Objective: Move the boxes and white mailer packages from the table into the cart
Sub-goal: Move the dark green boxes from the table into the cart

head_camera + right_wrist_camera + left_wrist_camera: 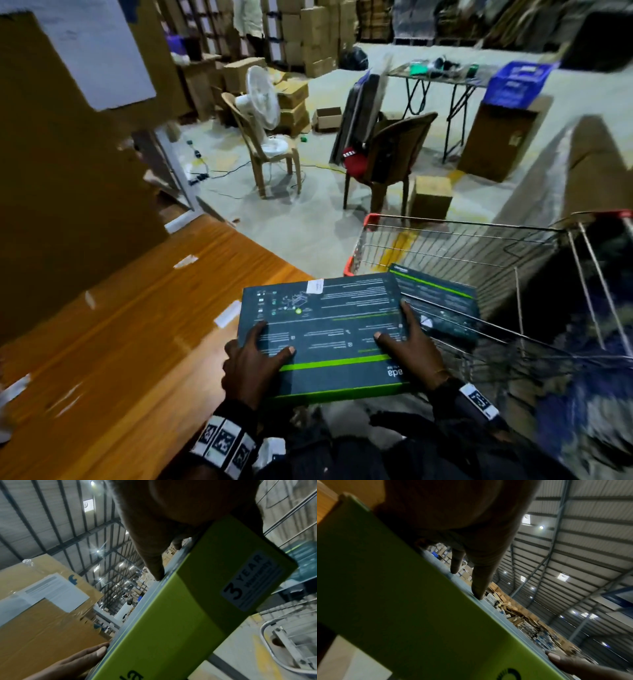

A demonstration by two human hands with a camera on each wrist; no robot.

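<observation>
I hold a flat dark box with green stripes (325, 329) level in both hands, between the wooden table (130, 308) and the wire cart (462, 260). My left hand (253, 359) grips its near left corner, thumb and forefinger on top. My right hand (411, 346) grips the near right side, fingers spread on top. The box's green side (402, 601) fills the left wrist view under my left hand (471, 568). In the right wrist view the green edge (163, 622) carries a "3 YEAR" sticker below my right hand (154, 561). A similar dark box (442, 301) lies in the cart.
A big brown carton with a white label (68, 137) stands on the table at left. Beyond are two plastic chairs (267, 150), a white fan (262, 99), a small carton on the floor (431, 195), a folding table (442, 78) and stacked cartons (315, 34).
</observation>
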